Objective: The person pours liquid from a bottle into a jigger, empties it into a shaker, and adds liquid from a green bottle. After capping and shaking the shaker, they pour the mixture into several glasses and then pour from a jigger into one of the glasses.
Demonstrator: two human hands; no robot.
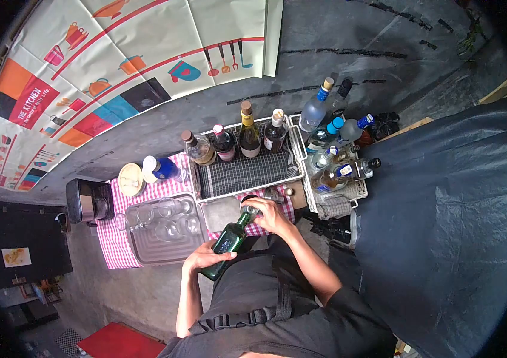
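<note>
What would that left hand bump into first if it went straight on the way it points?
The green bottle, which the left hand is holding; what lies beyond it is hard to judge.

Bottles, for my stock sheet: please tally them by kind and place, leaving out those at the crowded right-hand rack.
Green bottle, in the left hand: 1
Blue bottle, by the tray of glasses: 1
Bottles standing in the wide white rack: 4
Total: 6
</note>
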